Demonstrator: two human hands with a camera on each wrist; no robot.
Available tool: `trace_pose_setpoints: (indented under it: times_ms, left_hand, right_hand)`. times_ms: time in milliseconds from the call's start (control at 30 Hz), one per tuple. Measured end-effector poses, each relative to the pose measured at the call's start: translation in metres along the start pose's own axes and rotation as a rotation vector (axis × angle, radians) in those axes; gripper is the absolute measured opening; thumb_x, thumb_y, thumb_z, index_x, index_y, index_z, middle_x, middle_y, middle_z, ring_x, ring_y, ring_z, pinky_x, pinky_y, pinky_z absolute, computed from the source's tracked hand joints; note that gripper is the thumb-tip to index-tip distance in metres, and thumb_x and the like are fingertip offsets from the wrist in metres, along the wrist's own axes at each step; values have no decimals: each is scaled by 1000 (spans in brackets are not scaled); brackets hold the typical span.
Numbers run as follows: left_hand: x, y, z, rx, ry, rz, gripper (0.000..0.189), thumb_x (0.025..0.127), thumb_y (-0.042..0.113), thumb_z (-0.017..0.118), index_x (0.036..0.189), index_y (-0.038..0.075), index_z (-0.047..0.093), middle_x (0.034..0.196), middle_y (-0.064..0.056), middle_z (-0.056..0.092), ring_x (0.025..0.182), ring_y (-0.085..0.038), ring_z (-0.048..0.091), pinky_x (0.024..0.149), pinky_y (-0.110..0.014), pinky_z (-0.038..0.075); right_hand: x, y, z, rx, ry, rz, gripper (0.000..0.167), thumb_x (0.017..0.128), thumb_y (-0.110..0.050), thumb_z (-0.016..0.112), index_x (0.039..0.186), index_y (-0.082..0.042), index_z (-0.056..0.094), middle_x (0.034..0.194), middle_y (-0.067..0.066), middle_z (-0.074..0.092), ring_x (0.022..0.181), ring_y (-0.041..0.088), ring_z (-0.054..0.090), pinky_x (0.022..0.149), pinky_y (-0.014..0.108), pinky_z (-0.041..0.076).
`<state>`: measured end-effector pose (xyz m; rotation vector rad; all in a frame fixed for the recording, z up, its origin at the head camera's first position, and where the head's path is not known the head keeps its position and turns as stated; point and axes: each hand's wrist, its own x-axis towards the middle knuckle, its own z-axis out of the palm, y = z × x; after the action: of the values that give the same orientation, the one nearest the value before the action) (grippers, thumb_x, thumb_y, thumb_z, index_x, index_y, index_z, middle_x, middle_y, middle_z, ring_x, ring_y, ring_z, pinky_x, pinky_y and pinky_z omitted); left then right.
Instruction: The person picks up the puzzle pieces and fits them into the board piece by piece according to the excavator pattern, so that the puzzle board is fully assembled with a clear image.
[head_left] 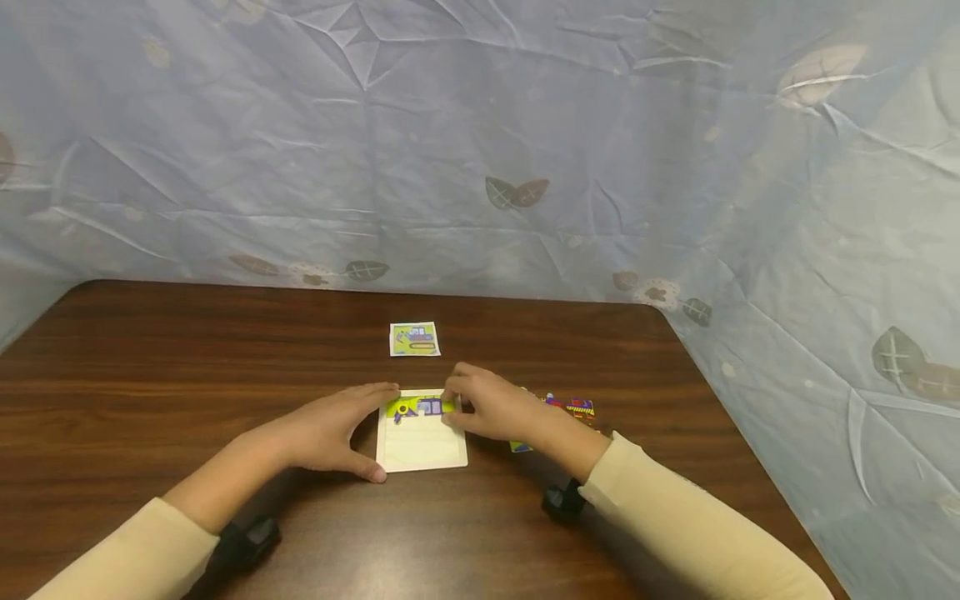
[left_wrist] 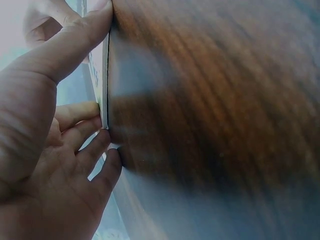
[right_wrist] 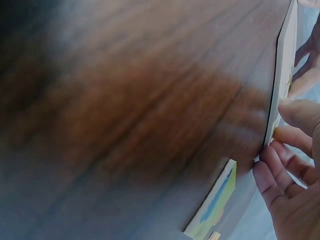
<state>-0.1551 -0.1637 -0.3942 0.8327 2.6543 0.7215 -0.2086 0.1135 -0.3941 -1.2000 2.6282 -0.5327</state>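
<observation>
A pale, shallow puzzle tray (head_left: 422, 448) lies flat on the table, with picture pieces (head_left: 402, 407) in yellow-green and purple along its far side. My left hand (head_left: 318, 432) holds the tray's left side, thumb at the near corner and fingertips at the far one. At the far right corner, my right hand (head_left: 491, 403) has thumb and forefinger around the end of a puzzle piece (head_left: 432, 407); the fingers partly cover it. In the right wrist view the other fingers of the right hand (right_wrist: 292, 170) touch the tray's edge.
Loose puzzle pieces (head_left: 581, 407) lie right of the tray, partly behind the right forearm; one loose piece (right_wrist: 215, 205) shows in the right wrist view. A small picture card (head_left: 415, 339) of a digger lies beyond the tray. Cloth curtains (head_left: 450, 150) stand behind the brown table (head_left: 187, 358).
</observation>
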Motion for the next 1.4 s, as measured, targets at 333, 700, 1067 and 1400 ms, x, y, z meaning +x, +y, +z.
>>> trace_pose_setpoints:
  times_ms: [333,700,1067,1400]
  left_hand:
    - [1,0,-1,-1,0,8,110,78,51,90,159,-2,37,167,-25,37,152,-51,38,120,-68,37]
    - [0,-1,3,-14,-9,-4,110,78,50,90,159,-2,37,168,-25,36,153,-50,37,121,-67,37]
    - [3,1,-3,-7,-16,-9,111,78,48,91,160,-2,36,168,-24,35,153,-50,36,121,-68,35]
    - [1,0,-2,-17,-8,-9,112,77,50,90,160,-2,35,168,-24,35,153,-51,35,121,-69,35]
  right_hand:
    - [1,2,2,-24,-1,24,24,101,-25,71,117,-8,71,113,4,62,102,16,65,90,25,59]
    - [1,2,-6,-24,-60,-6,27,103,-26,68,122,-8,71,115,3,64,99,15,65,86,24,57]
    - [-19,25,-30,-33,-1,119,41,105,-31,65,138,-7,63,132,8,64,124,25,66,105,43,57]
    - [-56,60,-42,-44,6,165,42,101,-29,71,133,-4,66,127,11,67,117,28,66,101,47,58]
